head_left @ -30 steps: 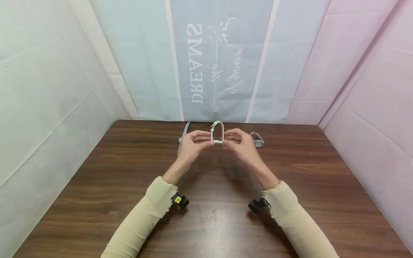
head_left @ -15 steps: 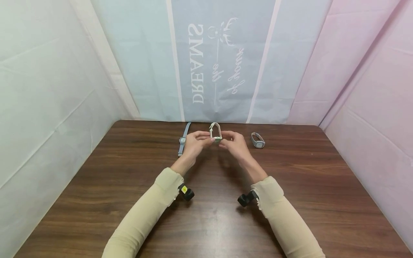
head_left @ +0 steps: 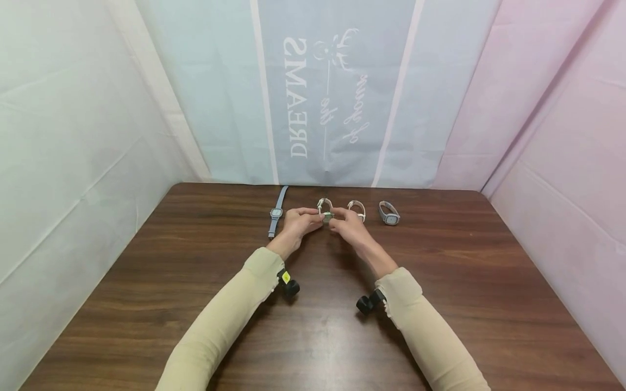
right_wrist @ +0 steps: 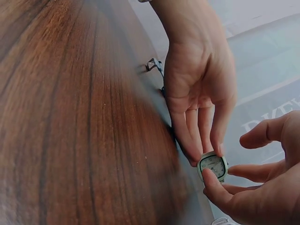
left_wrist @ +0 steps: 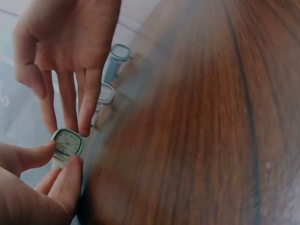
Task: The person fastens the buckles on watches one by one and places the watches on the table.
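Note:
A white-strapped wristwatch [head_left: 327,217] with a green-rimmed face stands near the back of the table, its buckled strap arching up behind the dial. The left hand [head_left: 295,224] pinches it from the left. From the right, the right hand [head_left: 353,227] holds it, thumb tip at the dial's edge. In the left wrist view its face [left_wrist: 68,142] sits between the fingertips of both hands. Beside the right fingers stands another pale wristwatch [head_left: 357,209], partly hidden by them. Whether the held watch touches the table cannot be told.
Left of the hands a blue wristwatch [head_left: 276,213] lies with its strap straight. At the right stands a grey-blue wristwatch [head_left: 390,218] with its strap closed in a loop. The brown wooden table [head_left: 318,326] ends at a printed cloth backdrop [head_left: 327,98].
Both hands have lowered the watch toward the table. The right hand has shifted left, and the pale watch that was hidden behind it now shows.

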{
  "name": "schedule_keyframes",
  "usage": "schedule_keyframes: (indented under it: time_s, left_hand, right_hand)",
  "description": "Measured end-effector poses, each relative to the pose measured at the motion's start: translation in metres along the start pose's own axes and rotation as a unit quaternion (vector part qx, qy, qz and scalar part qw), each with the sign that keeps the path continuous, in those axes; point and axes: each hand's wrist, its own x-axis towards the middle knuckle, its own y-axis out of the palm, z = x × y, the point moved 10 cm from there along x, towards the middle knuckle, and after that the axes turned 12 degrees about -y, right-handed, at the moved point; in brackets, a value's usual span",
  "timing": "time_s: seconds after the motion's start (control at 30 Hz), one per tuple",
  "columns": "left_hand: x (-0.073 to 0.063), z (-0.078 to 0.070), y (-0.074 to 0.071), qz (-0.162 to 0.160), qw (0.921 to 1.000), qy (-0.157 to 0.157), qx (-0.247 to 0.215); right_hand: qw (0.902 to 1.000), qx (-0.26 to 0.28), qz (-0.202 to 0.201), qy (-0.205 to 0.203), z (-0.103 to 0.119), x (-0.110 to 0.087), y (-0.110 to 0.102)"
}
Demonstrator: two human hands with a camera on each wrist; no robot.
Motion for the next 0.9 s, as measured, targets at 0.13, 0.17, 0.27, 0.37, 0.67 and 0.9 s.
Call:
schedule_keyframes:
  time_s: [0.13, 0.17, 0.27, 0.37, 0.67, 0.9]
  left_hand:
    - [0.004, 0.000, -0.001, -0.018, 0.9997, 0.003, 0.018]
    - [0.004, 0.000, -0.002, -0.026, 0.9993, 0.005, 0.027]
    - [0.005, -0.001, -0.004, -0.049, 0.9974, 0.010, 0.052]
    - [0.004, -0.003, -0.005, -0.063, 0.9953, 0.016, 0.071]
    - [0.000, -0.013, -0.004, -0.091, 0.9827, 0.058, 0.151]
    - [-0.001, -0.012, -0.002, -0.094, 0.9769, 0.052, 0.185]
  right_hand:
    - [0.9999, -0.003, 0.010, 0.012, -0.004, 0.000, 0.001]
    - [0.9998, 0.000, 0.012, 0.014, -0.004, 0.000, 0.001]
    - [0.9996, 0.010, 0.020, 0.017, -0.007, 0.001, 0.003]
    - [0.9995, 0.012, 0.026, 0.016, -0.008, 0.001, 0.005]
    - [0.9991, 0.025, 0.031, 0.014, -0.012, 0.003, 0.010]
    - [0.9991, 0.025, 0.034, 0.006, -0.010, 0.001, 0.012]
